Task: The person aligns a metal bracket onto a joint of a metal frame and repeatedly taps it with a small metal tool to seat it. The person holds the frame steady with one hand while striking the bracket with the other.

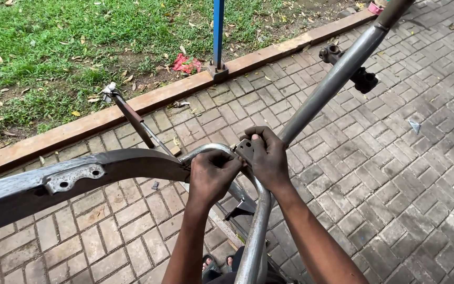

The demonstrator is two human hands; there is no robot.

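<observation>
Here, mid-frame: both hands meet on a bare metal frame of bent tube. Left hand curled around the tube bend, fingers closed on it beside a small grey plate fixed to the tube. Right hand pinched shut on that plate, thumb on top, fingers wrapped behind; the plate sits at the centre of the frame, between the two hands. A long tube runs from there to the upper right, carrying a dark clamp. A flat worn panel with a small bracket crosses the left side. Risks, as judged: the plate edge looks thin and could nick a fingertip if the grip slips; the unsupported frame could swing or roll if either hand lets go; sandalled toes at bottom centre sit right under the tubing. Ground is grey brick paving, dry, with a brick kerb running diagonally; grass with dead leaves at upper left, a blue post at the kerb. Outdoors, daylight.
</observation>
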